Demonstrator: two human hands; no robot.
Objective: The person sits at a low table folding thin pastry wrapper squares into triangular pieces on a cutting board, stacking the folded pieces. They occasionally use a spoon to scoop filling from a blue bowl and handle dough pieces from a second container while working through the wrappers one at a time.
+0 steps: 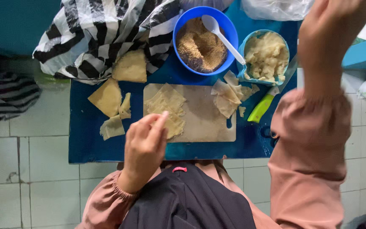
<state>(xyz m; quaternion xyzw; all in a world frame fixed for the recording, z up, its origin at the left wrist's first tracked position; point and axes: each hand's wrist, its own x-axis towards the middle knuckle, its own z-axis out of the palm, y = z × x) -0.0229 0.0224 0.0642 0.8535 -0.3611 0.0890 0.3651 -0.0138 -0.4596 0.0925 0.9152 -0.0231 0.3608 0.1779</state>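
Over the beige cutting board (200, 123), the left hand (145, 146) is held loosely curled with fingertips pinched together, though whether anything's pinched can't be made out. A thin dough sheet (166, 108) is laid flat on that board, just beyond the fingers. Up near the camera, the right hand (331, 34) is raised, grip not really visible, beside the green-handled knife (264, 106).
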